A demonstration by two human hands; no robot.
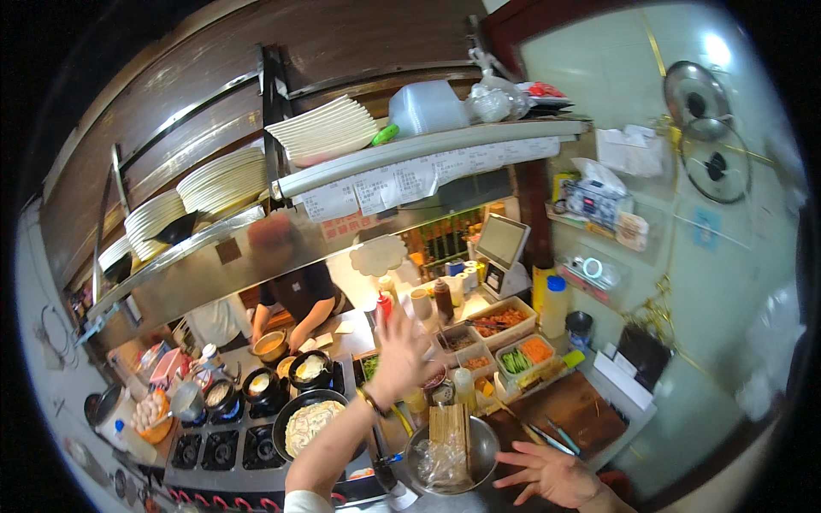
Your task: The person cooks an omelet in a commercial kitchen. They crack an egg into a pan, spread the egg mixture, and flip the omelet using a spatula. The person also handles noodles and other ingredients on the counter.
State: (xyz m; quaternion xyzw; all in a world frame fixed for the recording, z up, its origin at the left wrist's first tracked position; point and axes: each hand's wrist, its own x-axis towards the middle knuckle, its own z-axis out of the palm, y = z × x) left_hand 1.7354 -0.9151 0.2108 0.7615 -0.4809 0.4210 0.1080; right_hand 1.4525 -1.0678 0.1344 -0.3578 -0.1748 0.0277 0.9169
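My left hand point(403, 353) is raised over the counter with its fingers apart, slightly blurred, and holds nothing. A dark band with a gold edge point(369, 401) circles that wrist. In the view it overlaps the ingredient tubs and a red squeeze bottle point(383, 306); I cannot tell whether it touches any. My right hand point(548, 476), fingers spread and bare of any object, is just right of a steel bowl point(489, 442). In the bowl lie a bamboo rolling mat point(449, 423) and crumpled clear plastic wrap point(442, 463). Under my left forearm, a frying pan point(281, 410) holds a flat pale pancake-like food point(311, 426).
Small black pans with eggs point(259, 383) stand on the gas stove point(221, 449), flames showing under some. A cutting board point(564, 413) with knives lies at right. Tubs of shredded carrot point(535, 350) stand behind. A co-worker point(295, 301) handles a bowl across the counter. Plates point(324, 128) fill the overhead shelf.
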